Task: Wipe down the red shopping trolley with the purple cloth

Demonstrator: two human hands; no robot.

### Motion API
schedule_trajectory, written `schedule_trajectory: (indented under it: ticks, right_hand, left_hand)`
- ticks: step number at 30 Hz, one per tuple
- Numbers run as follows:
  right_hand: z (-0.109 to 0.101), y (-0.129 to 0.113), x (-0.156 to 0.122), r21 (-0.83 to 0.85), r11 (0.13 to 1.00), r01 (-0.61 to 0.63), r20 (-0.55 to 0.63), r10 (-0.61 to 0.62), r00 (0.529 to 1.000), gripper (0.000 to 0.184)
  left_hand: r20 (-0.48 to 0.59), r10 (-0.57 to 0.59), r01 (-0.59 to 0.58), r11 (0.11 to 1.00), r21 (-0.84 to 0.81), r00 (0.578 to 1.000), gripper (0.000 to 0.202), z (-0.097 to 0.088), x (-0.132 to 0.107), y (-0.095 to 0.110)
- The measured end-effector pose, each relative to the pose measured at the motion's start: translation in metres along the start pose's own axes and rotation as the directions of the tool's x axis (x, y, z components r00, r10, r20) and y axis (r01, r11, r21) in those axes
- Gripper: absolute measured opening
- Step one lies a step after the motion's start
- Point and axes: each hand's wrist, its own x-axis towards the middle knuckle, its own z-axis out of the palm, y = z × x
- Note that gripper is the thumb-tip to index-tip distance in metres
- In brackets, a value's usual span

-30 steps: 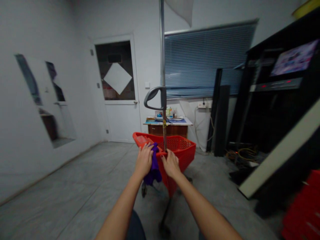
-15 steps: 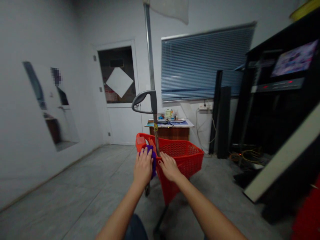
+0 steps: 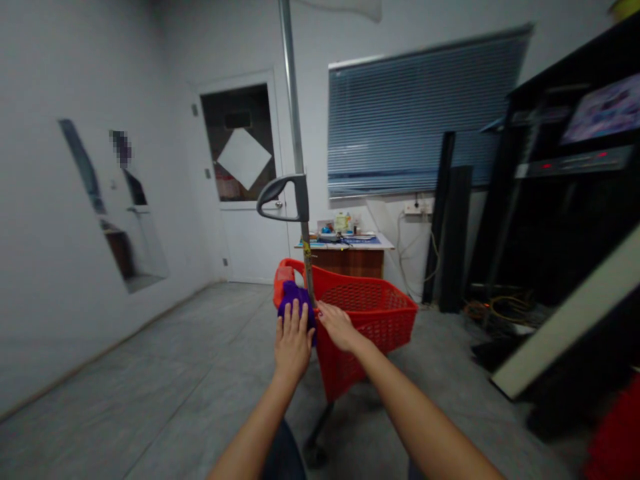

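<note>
A red plastic shopping trolley basket (image 3: 373, 340) with mesh sides stands in front of me on small wheels, with a tall metal pole (image 3: 293, 113) and a grey curved handle (image 3: 283, 199) rising from it. My left hand (image 3: 293, 343) presses on a crumpled purple cloth (image 3: 295, 300) at the basket's near-left corner, with fingers spread. My right hand (image 3: 337, 326) rests at the basket's rim next to the pole, its fingers on the red edge. The cloth's lower part is hidden behind my left hand.
A wooden desk (image 3: 350, 261) with papers and bottles stands against the back wall, beside a white door (image 3: 255, 247) and blue blinds (image 3: 425, 113). Black equipment (image 3: 560, 200), yellow cables (image 3: 495, 310) and a red crate (image 3: 617, 440) are at right, above a grey floor.
The purple cloth no longer hangs below my left hand and now bunches above it at the rim. The view has turned, shifting the pole and basket within the frame.
</note>
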Motion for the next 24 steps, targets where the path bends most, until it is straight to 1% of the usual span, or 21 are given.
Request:
schedule_trajectory:
  ticks: [4, 6, 8, 10, 12, 14, 15, 17, 21, 24]
  right_hand:
    - [0.003, 0.001, -0.005, 0.000, 0.999, 0.038, -0.021, -0.038, 0.999, 0.057]
    - [0.005, 0.008, -0.007, 0.000, 0.999, 0.040, -0.031, -0.040, 0.999, 0.057]
    - [0.005, 0.018, -0.010, 0.000, 1.000, -0.007, -0.042, 0.007, 0.999, 0.059]
    - [0.007, 0.028, -0.011, -0.002, 0.998, -0.063, -0.053, 0.062, 0.997, 0.059]
    - [0.009, 0.035, -0.011, -0.005, 0.997, -0.079, -0.062, 0.078, 0.995, 0.059]
    - [0.013, 0.038, -0.009, -0.007, 0.996, -0.084, -0.072, 0.083, 0.994, 0.060]
    - [0.015, 0.038, -0.008, -0.008, 0.996, -0.088, -0.077, 0.087, 0.993, 0.061]
    - [0.020, 0.037, -0.006, -0.009, 0.995, -0.098, -0.083, 0.097, 0.992, 0.064]
    - [0.027, 0.033, -0.004, -0.012, 0.994, -0.111, -0.087, 0.109, 0.990, 0.067]
    - [0.029, 0.034, -0.005, -0.018, 0.993, -0.114, -0.082, 0.112, 0.990, 0.066]
  left_hand:
    - [-0.057, -0.051, 0.050, 0.999, -0.020, 0.997, 0.065, -0.011, 0.024, -0.007]
    - [-0.074, -0.068, 0.067, 0.998, -0.020, 0.995, 0.062, -0.010, 0.023, -0.007]
    - [-0.068, -0.062, 0.061, 0.998, -0.018, 0.996, 0.059, 0.000, 0.011, -0.005]
    - [-0.053, -0.058, 0.058, 0.998, -0.006, 0.997, 0.056, 0.016, -0.009, -0.004]
    - [-0.030, -0.050, 0.051, 0.999, 0.013, 0.998, 0.054, 0.033, -0.027, -0.003]
    - [-0.002, -0.014, 0.014, 1.000, 0.023, 1.000, 0.053, 0.045, -0.036, -0.003]
    - [0.012, 0.009, -0.009, 1.000, 0.026, 1.000, 0.053, 0.047, -0.036, -0.004]
    - [0.033, 0.059, -0.060, 0.998, 0.024, 0.998, 0.054, 0.045, -0.028, -0.003]
    - [0.059, 0.164, -0.165, 0.986, 0.013, 0.985, 0.053, 0.028, 0.008, 0.005]
    - [0.075, 0.191, -0.196, 0.979, 0.054, 0.979, 0.051, 0.022, 0.028, 0.015]
